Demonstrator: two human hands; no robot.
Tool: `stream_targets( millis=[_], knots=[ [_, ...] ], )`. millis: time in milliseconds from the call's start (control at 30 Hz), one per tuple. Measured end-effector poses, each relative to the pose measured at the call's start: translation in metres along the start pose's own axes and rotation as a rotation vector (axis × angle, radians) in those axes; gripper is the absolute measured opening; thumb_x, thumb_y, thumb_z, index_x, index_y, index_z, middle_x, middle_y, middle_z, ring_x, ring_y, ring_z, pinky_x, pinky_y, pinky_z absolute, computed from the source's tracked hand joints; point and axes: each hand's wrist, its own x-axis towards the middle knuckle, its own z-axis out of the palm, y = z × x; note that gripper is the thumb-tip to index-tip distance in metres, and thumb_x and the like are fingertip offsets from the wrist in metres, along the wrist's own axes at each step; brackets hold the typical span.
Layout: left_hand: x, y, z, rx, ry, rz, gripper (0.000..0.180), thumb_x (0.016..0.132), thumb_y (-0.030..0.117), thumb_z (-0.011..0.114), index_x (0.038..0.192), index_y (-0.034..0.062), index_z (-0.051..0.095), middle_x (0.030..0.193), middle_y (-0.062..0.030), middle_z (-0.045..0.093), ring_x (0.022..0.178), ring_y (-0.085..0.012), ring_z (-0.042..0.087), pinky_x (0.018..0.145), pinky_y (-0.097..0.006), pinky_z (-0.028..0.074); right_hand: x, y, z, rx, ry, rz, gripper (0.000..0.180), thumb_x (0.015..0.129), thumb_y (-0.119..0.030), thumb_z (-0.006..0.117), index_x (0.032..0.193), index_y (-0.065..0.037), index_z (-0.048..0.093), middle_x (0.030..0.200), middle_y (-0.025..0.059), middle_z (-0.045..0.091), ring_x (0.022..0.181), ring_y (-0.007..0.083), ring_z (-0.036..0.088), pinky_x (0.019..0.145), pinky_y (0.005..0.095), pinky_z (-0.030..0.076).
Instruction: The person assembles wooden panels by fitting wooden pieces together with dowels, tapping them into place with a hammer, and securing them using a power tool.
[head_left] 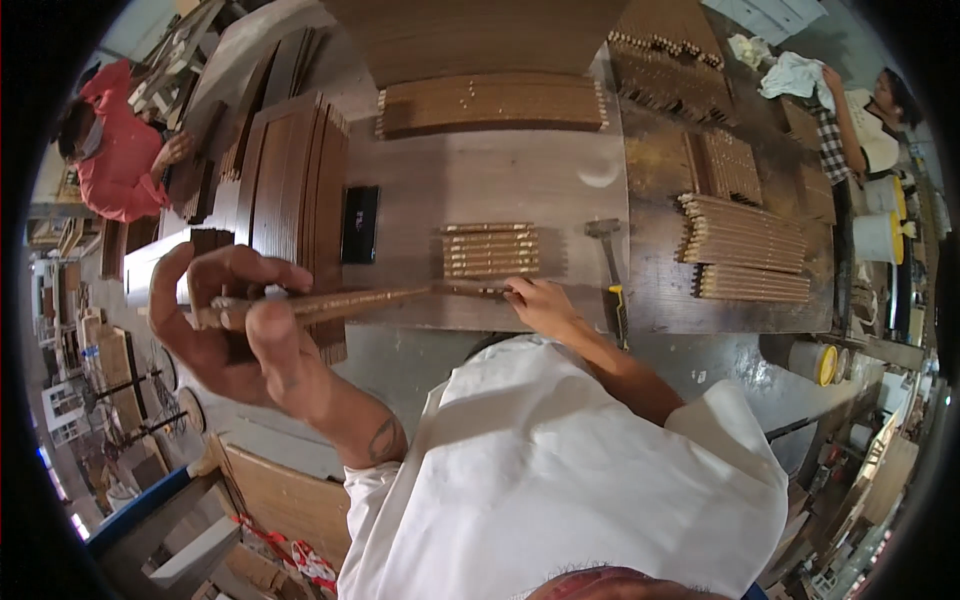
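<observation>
Wooden slat (pixel 340 299), long, thin, studded: left hand (pixel 225 320) grips end; right hand (pixel 540 303) pinches other end.

We read the slat (pixel 340 300) in the left hand (pixel 225 320) as bare wood, matt, with pale dowel ends. Small slat stack (pixel 490 250) mid-counter: same brown wood, light pegs along the edges. Counter (pixel 500 180) is worn wood, dull, with a pale smear toward its far right edge. Hammer (pixel 608 262) at the right edge: grey metal head, yellow-black plastic handle. Phone (pixel 360 224) is glossy black. Shirt (pixel 560 470) is plain white cloth.
</observation>
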Motion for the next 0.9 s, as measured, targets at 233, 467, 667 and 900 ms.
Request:
stream_targets(
  millis=[233, 467, 667, 900],
  knots=[
    [0.039, -0.04, -0.043, -0.733, -0.468, -0.086, 0.103, 0.075, 0.061, 0.067, 0.135, -0.0119, 0.027, 0.071, -0.0136, 0.061, 0.054, -0.0175, 0.059, 0.043, -0.022, 0.046, 0.1, 0.078, -0.095, 0.343, 0.49, 0.246, 0.019, 0.088, -0.022, 0.061, 0.098, -0.006, 0.065, 0.079, 0.0147, 0.067, 0.073, 0.0276, 0.066, 0.067, 0.0339, 0.05],
    [0.042, -0.079, -0.032, -1.124, -0.899, -0.154, 0.05, 0.083, 0.034, 0.072, 0.1, -0.0108, 0.059, 0.07, -0.0194, 0.064, 0.058, -0.0286, 0.064, 0.049, -0.034, 0.053, 0.191, 0.179, -0.145, -0.071, 0.522, 0.399, 0.048, 0.085, -0.024, 0.061, 0.13, -0.01, 0.05, 0.111, 0.0157, 0.065, 0.099, 0.0327, 0.063, 0.083, 0.0381, 0.049],
    [0.039, -0.053, -0.014, -0.982, -0.667, -0.206, 0.045, 0.083, 0.033, 0.071, 0.079, -0.0103, 0.059, 0.061, -0.0162, 0.06, 0.048, -0.0224, 0.058, 0.04, -0.03, 0.043, 0.185, 0.182, -0.141, -0.117, 0.624, 0.174, 0.046, 0.082, -0.015, 0.069, 0.123, -0.004, 0.052, 0.098, 0.0146, 0.066, 0.091, 0.0316, 0.063, 0.082, 0.0396, 0.047],
    [0.024, -0.045, -0.017, -0.933, -0.722, -0.163, 0.058, 0.078, 0.037, 0.075, 0.101, -0.011, 0.053, 0.069, -0.0151, 0.064, 0.056, -0.0177, 0.06, 0.05, -0.025, 0.044, 0.184, 0.222, -0.137, 0.224, 0.603, 0.289, 0.048, 0.086, -0.013, 0.068, 0.125, 0.003, 0.045, 0.114, 0.0199, 0.059, 0.1, 0.031, 0.061, 0.084, 0.0394, 0.048]
  ],
)
